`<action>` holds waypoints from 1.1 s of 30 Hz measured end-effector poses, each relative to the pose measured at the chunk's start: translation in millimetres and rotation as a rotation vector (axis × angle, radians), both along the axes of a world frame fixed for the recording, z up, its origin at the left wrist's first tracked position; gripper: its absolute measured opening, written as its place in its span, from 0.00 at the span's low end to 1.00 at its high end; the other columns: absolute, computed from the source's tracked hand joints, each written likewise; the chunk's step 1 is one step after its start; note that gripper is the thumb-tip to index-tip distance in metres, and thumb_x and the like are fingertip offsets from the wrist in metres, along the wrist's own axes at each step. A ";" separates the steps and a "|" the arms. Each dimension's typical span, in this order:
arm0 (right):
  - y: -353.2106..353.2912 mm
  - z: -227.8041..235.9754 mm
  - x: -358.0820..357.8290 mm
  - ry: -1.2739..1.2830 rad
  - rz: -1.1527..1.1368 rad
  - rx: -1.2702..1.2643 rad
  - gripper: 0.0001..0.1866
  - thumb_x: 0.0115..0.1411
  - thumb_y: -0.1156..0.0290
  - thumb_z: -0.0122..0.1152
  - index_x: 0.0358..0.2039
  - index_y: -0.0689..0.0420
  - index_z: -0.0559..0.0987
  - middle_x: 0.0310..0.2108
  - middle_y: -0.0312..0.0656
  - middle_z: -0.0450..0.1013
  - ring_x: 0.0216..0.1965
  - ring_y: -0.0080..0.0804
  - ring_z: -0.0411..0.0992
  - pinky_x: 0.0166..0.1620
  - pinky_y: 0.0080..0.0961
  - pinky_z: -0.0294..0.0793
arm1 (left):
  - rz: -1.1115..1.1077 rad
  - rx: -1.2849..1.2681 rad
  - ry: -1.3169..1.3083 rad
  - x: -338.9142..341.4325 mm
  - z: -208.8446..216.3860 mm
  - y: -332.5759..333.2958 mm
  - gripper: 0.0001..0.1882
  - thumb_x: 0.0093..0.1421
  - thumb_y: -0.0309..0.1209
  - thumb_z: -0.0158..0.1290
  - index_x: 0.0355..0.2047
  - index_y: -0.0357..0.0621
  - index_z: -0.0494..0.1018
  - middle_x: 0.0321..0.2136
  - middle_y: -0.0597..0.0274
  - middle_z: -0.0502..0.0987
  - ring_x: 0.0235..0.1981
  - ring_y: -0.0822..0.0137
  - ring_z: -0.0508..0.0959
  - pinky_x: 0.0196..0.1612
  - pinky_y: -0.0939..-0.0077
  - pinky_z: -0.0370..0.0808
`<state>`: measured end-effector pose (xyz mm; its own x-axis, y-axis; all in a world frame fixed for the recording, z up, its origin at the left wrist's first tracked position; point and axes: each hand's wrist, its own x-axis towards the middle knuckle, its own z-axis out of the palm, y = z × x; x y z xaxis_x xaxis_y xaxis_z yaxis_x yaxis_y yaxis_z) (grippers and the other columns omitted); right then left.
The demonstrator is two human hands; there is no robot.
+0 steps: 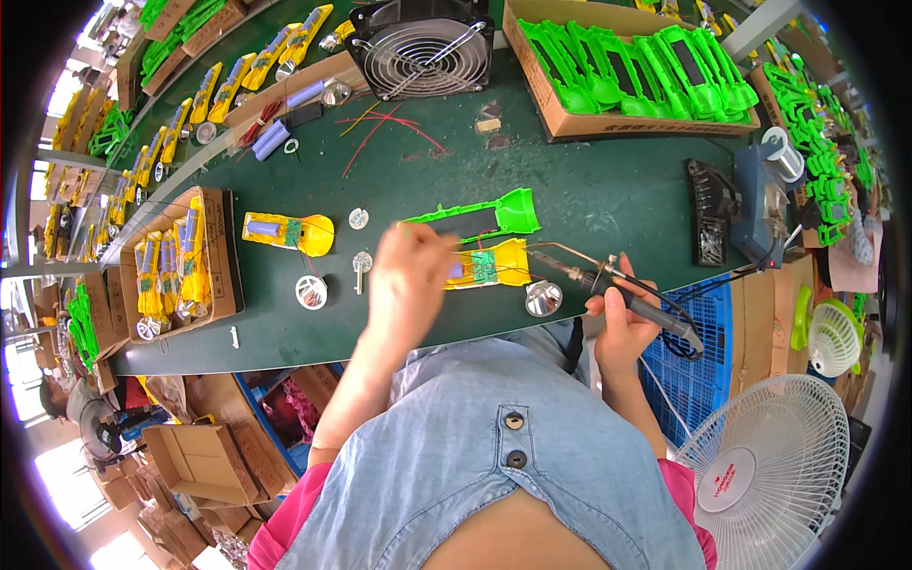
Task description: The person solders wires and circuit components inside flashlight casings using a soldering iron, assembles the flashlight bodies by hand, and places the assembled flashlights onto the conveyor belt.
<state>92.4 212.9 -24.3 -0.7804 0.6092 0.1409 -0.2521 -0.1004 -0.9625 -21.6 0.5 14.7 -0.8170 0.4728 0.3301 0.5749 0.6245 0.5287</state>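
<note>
My right hand is closed round a soldering iron with a thin bent metal tube along it. Its tip points left, by the right end of a yellow flashlight shell holding a green circuit board. Over the left end of that shell is my left hand, its curled fingers blurred; whether they hold something is hidden. Just beyond lies a green shell with a dark panel, partly behind those fingers. A round reflector sits beside the yellow shell, near the bench edge.
Another yellow shell, a reflector and small round boards lie to the left. Cardboard boxes hold yellow shells and green shells. A metal-grille fan stands at the back. A blue soldering station is at right.
</note>
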 end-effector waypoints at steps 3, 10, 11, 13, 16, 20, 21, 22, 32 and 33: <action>6.0 5.9 -3.9 0.043 -0.029 0.041 0.10 0.51 0.83 0.53 0.36 0.69 0.69 0.47 0.56 0.64 0.23 0.27 0.74 0.25 0.16 0.76 | 0.196 -0.189 0.047 -32.6 -6.6 -16.4 0.16 0.44 0.23 0.54 0.37 0.42 0.74 0.29 0.54 0.69 0.32 0.56 0.71 0.34 0.67 0.69; 28.3 8.2 -15.4 0.108 -0.088 0.182 0.12 0.51 0.83 0.54 0.37 0.69 0.69 0.37 0.46 0.66 0.21 0.26 0.73 0.27 0.18 0.76 | 0.263 0.020 0.041 -21.6 -27.3 -35.2 0.13 0.44 0.18 0.48 0.32 0.41 0.74 0.29 0.53 0.69 0.28 0.56 0.72 0.30 0.68 0.71; 34.2 8.6 -16.1 0.132 -0.087 0.191 0.12 0.51 0.83 0.54 0.37 0.69 0.69 0.37 0.46 0.66 0.21 0.26 0.73 0.27 0.18 0.76 | 0.312 0.050 0.092 -5.3 -24.2 -38.3 0.11 0.45 0.19 0.50 0.31 0.42 0.74 0.31 0.55 0.68 0.30 0.58 0.72 0.30 0.68 0.71; 42.3 9.3 -19.7 0.114 -0.128 0.228 0.12 0.51 0.83 0.54 0.37 0.69 0.69 0.34 0.46 0.67 0.21 0.25 0.72 0.27 0.18 0.76 | 0.265 0.161 0.144 19.5 -33.0 -47.3 0.17 0.41 0.18 0.56 0.34 0.41 0.71 0.39 0.51 0.67 0.34 0.55 0.72 0.32 0.68 0.71; 48.3 26.1 -34.5 0.130 -0.163 0.219 0.12 0.52 0.82 0.54 0.37 0.70 0.69 0.29 0.44 0.68 0.20 0.25 0.72 0.27 0.17 0.75 | 0.035 0.188 0.009 27.5 -51.9 -49.0 0.24 0.37 0.24 0.64 0.31 0.40 0.60 0.43 0.47 0.68 0.40 0.50 0.69 0.40 0.62 0.69; 73.4 35.9 -56.2 0.142 -0.193 0.297 0.11 0.53 0.80 0.53 0.38 0.68 0.69 0.34 0.46 0.69 0.21 0.25 0.71 0.26 0.17 0.72 | -0.074 0.120 -0.013 -1.2 -20.0 -48.9 0.26 0.35 0.26 0.66 0.28 0.42 0.58 0.39 0.47 0.70 0.38 0.50 0.70 0.40 0.62 0.68; 81.0 37.8 -64.0 0.143 -0.180 0.366 0.10 0.54 0.80 0.52 0.38 0.66 0.69 0.36 0.49 0.69 0.21 0.25 0.70 0.25 0.19 0.70 | -0.076 0.197 -0.041 -16.8 -10.8 -59.9 0.27 0.35 0.26 0.67 0.29 0.42 0.58 0.39 0.47 0.70 0.37 0.52 0.71 0.38 0.64 0.68; 88.7 42.6 -73.8 0.133 -0.191 0.386 0.11 0.54 0.80 0.52 0.39 0.66 0.69 0.31 0.46 0.70 0.20 0.25 0.70 0.26 0.18 0.69 | -0.049 0.054 0.080 -40.0 26.2 -64.7 0.28 0.35 0.25 0.67 0.30 0.42 0.58 0.36 0.48 0.70 0.35 0.54 0.72 0.35 0.67 0.69; 236.6 66.1 -161.5 -0.097 -0.368 0.874 0.11 0.59 0.76 0.49 0.43 0.63 0.67 0.32 0.43 0.70 0.29 0.23 0.71 0.32 0.17 0.69 | 0.442 0.016 0.253 -404.7 10.5 -31.2 0.26 0.47 0.43 0.58 0.37 0.40 0.58 0.30 0.43 0.72 0.33 0.45 0.73 0.35 0.57 0.70; 254.1 62.1 -169.7 -0.093 -0.330 0.920 0.11 0.59 0.77 0.48 0.43 0.61 0.67 0.37 0.42 0.69 0.35 0.25 0.71 0.38 0.20 0.69 | 0.498 -0.016 0.240 -423.1 -9.6 -24.9 0.24 0.46 0.41 0.59 0.33 0.40 0.59 0.30 0.44 0.73 0.35 0.46 0.74 0.35 0.56 0.71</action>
<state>-77.3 467.1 37.8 -0.6227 0.4820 0.6163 -0.0522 0.7604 -0.6474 -444.6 -24.4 5.2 -0.8459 0.0550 0.5305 0.3112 0.8587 0.4072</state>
